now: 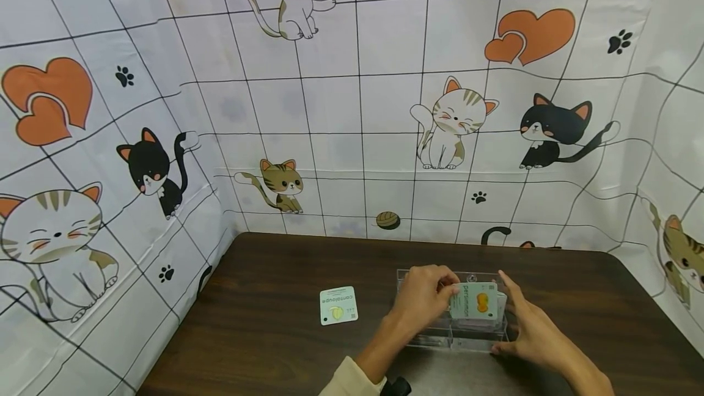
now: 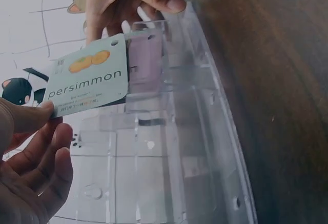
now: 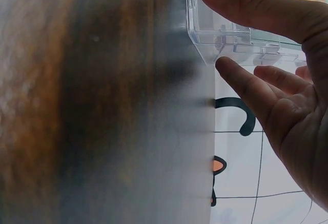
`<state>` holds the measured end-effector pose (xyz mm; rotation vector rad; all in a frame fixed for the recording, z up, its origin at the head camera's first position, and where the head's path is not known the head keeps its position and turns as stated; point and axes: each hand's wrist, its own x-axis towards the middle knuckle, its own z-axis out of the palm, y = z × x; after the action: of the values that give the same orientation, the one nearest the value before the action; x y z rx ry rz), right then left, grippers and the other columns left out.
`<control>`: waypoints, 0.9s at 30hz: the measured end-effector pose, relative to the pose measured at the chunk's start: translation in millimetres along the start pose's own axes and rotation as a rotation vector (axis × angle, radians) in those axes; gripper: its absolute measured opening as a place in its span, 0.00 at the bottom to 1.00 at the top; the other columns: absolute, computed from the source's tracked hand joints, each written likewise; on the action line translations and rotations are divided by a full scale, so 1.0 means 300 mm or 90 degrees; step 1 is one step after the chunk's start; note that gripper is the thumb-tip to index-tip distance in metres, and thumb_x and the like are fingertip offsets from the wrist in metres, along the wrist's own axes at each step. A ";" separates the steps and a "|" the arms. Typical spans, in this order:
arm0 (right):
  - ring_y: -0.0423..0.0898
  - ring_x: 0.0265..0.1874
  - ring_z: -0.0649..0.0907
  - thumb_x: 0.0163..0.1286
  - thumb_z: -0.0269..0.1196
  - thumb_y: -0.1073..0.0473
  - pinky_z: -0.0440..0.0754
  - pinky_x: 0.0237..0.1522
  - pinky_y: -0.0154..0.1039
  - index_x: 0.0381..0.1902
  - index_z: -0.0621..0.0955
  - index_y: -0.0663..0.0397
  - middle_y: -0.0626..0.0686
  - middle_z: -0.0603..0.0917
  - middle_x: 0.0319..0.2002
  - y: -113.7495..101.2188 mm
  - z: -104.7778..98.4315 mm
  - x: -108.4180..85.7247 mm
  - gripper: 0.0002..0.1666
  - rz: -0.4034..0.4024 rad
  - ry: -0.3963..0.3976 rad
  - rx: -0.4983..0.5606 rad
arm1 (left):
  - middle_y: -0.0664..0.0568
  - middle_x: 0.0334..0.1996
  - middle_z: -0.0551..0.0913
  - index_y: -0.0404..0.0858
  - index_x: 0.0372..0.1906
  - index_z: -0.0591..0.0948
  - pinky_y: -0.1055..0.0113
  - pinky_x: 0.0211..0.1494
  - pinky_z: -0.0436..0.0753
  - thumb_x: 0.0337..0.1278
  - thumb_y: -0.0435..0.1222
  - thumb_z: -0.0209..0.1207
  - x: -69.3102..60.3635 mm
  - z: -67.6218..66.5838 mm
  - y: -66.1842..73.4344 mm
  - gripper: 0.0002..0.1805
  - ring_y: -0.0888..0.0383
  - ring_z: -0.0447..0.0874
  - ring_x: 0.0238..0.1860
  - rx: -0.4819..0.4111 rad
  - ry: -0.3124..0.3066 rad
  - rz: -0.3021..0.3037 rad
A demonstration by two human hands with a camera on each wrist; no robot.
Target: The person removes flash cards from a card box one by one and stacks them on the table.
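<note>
Neatly pinched: persimmon card [image 1: 474, 302] in the left hand [image 1: 420, 292]

The left hand grips the card by one corner, beside the start of its printed name. The right hand [image 1: 530, 322] is spread wide at the right end of the clear box [image 1: 475, 345], thumb by the near corner, index finger by the far one; a light brace there should be enough to stop the box sliding.

The card is tilted over the right part of the box, overlapping a pink piece [image 2: 145, 62] in the left wrist view; whether the two touch cannot be told. Done well, this step probably calls for squaring the card to the compartment before letting go, since a corner grip lets it twist.

The top of the print points toward the right hand, and the name runs from the far edge toward the person. The card looks nearly square, so its long axis is hard to judge; the box's runs left to right.

Farther out, a cantaloupe card [image 1: 338, 306] lies left of the box on the brown table [image 1: 247, 335].
</note>
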<state>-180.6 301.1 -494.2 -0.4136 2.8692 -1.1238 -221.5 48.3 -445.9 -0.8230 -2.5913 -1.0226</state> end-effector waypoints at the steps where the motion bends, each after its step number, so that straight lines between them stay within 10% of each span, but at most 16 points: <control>1: 0.86 0.62 0.77 0.39 0.90 0.62 0.91 0.43 0.53 0.87 0.33 0.56 0.89 0.57 0.75 0.000 0.000 0.000 0.96 0.002 0.000 0.000 | 0.59 0.37 0.93 0.45 0.44 0.92 0.85 0.34 0.74 0.69 0.38 0.71 0.001 -0.004 -0.002 0.04 0.77 0.78 0.29 -0.008 0.002 -0.001; 27: 0.87 0.64 0.75 0.40 0.90 0.63 0.91 0.45 0.55 0.87 0.33 0.54 0.87 0.55 0.76 0.001 0.002 -0.002 0.95 -0.006 -0.001 0.013 | 0.51 0.39 0.92 0.38 0.46 0.90 0.79 0.35 0.78 0.72 0.32 0.67 -0.016 -0.119 -0.059 0.05 0.74 0.79 0.31 -0.161 0.014 -0.059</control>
<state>-180.0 301.1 -494.8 -0.4271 2.8549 -1.1516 -227.6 11.3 -431.6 -0.7463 -2.5357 -1.4003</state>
